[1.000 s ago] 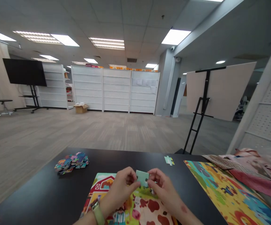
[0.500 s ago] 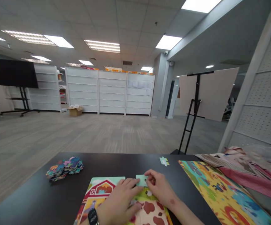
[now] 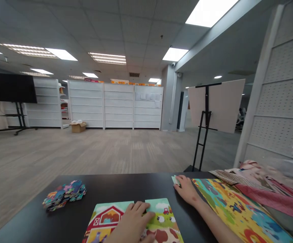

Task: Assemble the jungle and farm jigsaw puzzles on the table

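Note:
A farm jigsaw puzzle (image 3: 164,211) with a red barn, sheep and a spotted cow lies in front of me, its lower part cut off by the frame. Its top edge has a narrow gap near the middle. My left hand (image 3: 133,221) rests flat over the puzzle's centre, fingers spread and holding nothing. Farther to the right, my right hand (image 3: 187,191) has its thumb and fingers around a loose pale green puzzle piece (image 3: 174,179). The fingers cover most of that piece.
A heap of colourful puzzle pieces (image 3: 64,195) sits on the dark table (image 3: 106,187) at left. On the right lies a yellow animal picture board (image 3: 234,206) beside piled fabric (image 3: 270,187). Beyond the table stand an easel (image 3: 203,135) and white shelves (image 3: 118,106).
My right hand has left the puzzle's top edge and moved right to the loose piece. The puzzle's top right corner now shows. My left hand stays on the puzzle; the view has tilted slightly up.

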A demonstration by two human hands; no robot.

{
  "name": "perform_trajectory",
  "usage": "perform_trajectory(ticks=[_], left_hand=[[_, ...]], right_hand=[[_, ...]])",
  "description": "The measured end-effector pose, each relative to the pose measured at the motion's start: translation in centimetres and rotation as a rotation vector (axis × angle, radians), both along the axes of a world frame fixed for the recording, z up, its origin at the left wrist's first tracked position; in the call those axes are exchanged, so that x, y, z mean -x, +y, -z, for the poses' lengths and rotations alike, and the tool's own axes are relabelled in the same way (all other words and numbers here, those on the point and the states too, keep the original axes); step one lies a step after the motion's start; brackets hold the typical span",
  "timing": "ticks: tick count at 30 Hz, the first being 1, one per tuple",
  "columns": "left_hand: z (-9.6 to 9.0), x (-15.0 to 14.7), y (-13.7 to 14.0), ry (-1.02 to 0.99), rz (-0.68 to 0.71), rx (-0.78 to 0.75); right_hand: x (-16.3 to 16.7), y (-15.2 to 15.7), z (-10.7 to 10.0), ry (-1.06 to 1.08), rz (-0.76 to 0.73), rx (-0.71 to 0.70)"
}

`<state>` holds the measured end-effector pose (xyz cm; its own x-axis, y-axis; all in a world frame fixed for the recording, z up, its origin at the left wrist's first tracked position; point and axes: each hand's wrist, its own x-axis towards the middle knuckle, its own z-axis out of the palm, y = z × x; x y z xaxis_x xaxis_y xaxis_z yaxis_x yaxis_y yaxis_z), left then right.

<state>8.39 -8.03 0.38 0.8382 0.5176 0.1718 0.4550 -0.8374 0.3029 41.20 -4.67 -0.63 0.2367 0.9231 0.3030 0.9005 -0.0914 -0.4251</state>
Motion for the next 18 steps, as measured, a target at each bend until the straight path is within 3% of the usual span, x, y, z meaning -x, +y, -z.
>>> perform_trajectory(ticks=[5, 18], left_hand=[[-0.6, 0.9, 0.0, -0.172, -0.094, 0.024], [-1.0, 1.3, -0.1, -0.506, -0.17, 0.102]], right_hand=[[-0.4, 0.1, 1.1, -0.015, -0.046, 0.07], [-1.0, -0.2, 0.9, 0.143, -0.156, 0.076]])
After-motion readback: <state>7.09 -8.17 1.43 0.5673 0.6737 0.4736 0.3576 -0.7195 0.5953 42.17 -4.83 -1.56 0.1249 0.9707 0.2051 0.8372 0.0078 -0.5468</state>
